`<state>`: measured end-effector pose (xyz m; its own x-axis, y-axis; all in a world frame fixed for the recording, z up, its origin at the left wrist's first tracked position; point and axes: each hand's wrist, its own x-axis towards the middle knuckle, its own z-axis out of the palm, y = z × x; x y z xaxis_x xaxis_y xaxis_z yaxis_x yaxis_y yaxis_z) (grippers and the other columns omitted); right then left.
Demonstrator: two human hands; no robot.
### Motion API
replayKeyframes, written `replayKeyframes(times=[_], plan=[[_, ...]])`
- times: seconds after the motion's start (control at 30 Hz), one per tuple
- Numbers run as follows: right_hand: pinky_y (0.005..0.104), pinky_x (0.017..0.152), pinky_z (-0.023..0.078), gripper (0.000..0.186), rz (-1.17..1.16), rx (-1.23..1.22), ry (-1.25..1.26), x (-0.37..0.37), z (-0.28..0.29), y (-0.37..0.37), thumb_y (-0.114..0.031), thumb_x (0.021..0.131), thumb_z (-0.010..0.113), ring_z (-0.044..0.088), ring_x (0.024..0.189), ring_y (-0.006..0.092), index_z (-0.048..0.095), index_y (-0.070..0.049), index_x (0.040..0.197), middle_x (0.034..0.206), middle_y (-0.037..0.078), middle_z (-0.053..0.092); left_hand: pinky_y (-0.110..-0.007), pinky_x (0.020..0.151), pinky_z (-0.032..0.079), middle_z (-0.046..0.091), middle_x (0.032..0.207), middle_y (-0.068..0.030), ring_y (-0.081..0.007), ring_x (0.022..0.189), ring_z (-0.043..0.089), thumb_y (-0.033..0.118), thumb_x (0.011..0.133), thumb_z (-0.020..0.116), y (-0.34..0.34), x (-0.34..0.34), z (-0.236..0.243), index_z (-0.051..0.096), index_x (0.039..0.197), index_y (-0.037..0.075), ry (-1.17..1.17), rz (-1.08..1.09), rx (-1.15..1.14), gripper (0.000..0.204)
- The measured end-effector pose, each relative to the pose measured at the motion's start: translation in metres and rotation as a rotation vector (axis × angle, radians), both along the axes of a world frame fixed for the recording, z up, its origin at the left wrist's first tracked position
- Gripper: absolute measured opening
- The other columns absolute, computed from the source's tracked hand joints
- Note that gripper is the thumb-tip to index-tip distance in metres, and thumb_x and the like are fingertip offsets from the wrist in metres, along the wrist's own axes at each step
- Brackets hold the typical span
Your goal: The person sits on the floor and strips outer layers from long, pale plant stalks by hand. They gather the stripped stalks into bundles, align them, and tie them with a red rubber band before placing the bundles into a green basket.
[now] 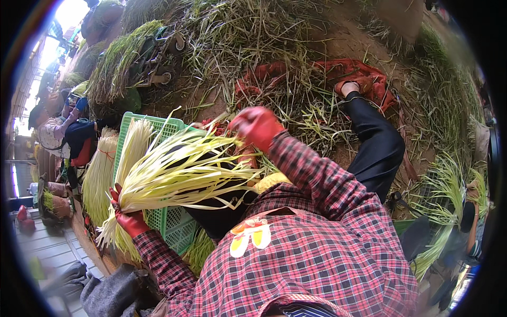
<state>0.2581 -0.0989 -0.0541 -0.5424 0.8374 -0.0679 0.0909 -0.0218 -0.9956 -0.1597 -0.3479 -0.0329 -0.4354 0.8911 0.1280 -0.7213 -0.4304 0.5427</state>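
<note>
My left hand (130,215), in a red glove, is wrapped round the pale stem end of a large bunch of yellow chives (174,179). The long leaves fan out to the right across my lap. My right hand (259,128), also red-gloved, is raised above the leaf tips with its fingers curled in. Whatever those fingers pinch, if anything, is too small to make out. Under and behind the bunch stands a green plastic crate (170,232). More pale chives (136,142) lie in it, partly covered by the bunch.
A tied chive bundle (100,174) stands left of the crate. Ahead, loose leaf litter (237,47) and a red sheet (369,79) cover the ground. A wheeled cart (161,58) bears green leaves. A person (63,129) sits far left; more green bundles (443,195) lie at right.
</note>
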Motion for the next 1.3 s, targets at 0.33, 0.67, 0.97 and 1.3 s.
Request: replayKeyframes(times=[0.33,0.67,0.97,1.3], plan=[[0.0316,0.070,0.056,0.030,0.307,0.080,-0.064,0.110,0.018,-0.012,-0.024,0.098,0.052,0.067,0.082,0.0237,0.062,-0.004,0.118,0.104,0.013,0.069,-0.051,0.118,0.019,0.035,0.155,-0.0036,-0.0244,0.143,0.030,0.037,0.101,0.046,0.001,0.036,0.005,0.041,0.148,0.017,0.196,0.496,-0.393,0.051],[0.0451,0.067,0.055,0.025,0.574,0.687,-0.341,0.008,0.033,-0.111,-0.029,0.090,0.057,0.069,0.076,0.0337,0.070,-0.008,0.088,0.080,0.013,0.069,-0.053,0.118,0.016,0.033,0.156,-0.0058,-0.0279,0.143,0.029,0.038,0.102,0.042,0.000,0.052,0.007,0.040,0.148,0.016,0.210,0.511,-0.398,0.051],[0.0336,0.074,0.057,0.032,0.283,0.094,0.077,0.090,-0.019,-0.063,-0.003,0.073,0.072,0.069,0.078,0.0223,0.073,-0.010,0.104,0.092,0.012,0.072,-0.053,0.119,0.010,0.030,0.157,-0.0058,-0.0275,0.145,0.025,0.036,0.103,0.041,0.015,0.053,-0.009,0.036,0.150,0.015,0.098,0.499,-0.350,0.051],[0.0417,0.071,0.055,0.035,0.414,0.272,-0.445,0.100,0.008,-0.051,-0.042,0.097,0.055,0.068,0.075,0.0270,0.070,-0.014,0.111,0.080,0.011,0.070,-0.051,0.118,0.015,0.033,0.156,-0.0072,-0.0286,0.144,0.028,0.036,0.103,0.041,0.006,0.042,-0.009,0.036,0.150,0.015,0.175,0.483,-0.393,0.051]])
